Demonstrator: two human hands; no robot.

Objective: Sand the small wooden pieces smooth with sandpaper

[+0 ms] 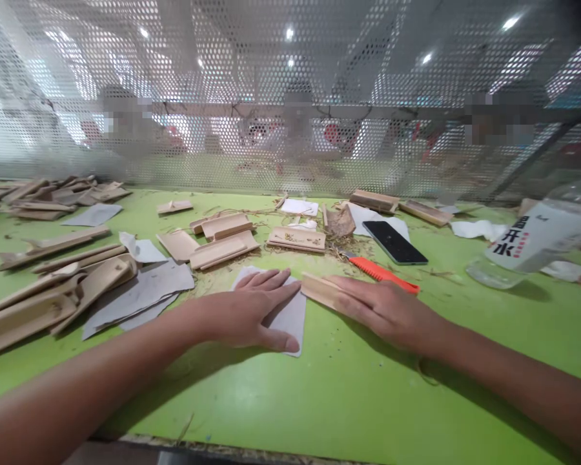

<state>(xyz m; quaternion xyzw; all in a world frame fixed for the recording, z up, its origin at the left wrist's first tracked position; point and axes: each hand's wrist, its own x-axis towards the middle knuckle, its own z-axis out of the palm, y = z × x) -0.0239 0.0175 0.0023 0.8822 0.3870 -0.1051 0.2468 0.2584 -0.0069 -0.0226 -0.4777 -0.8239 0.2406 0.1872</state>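
My left hand (pixel 261 307) lies flat with fingers spread, pressing a pale grey sheet of paper (pixel 293 323) onto the green table. My right hand (pixel 382 310) is closed around a light, narrow piece of split bamboo (pixel 322 290), its far end showing beside the sheet's right edge. Just beyond my right hand rests an orange-handled utility knife (pixel 382 272). Ahead of both hands sits a bamboo piece with a small painted pattern (pixel 296 239). Several plain bamboo pieces (pixel 226 248) lie to its left.
Bamboo pieces are heaped at the left (pixel 53 294) and far left (pixel 58 197), with grey sheets (pixel 145 290) among them. A black phone (pixel 394 242) and a tilted clear bottle (pixel 532 239) are at the right. Behind the table stands a perforated screen (pixel 252 155), with blurred people beyond.
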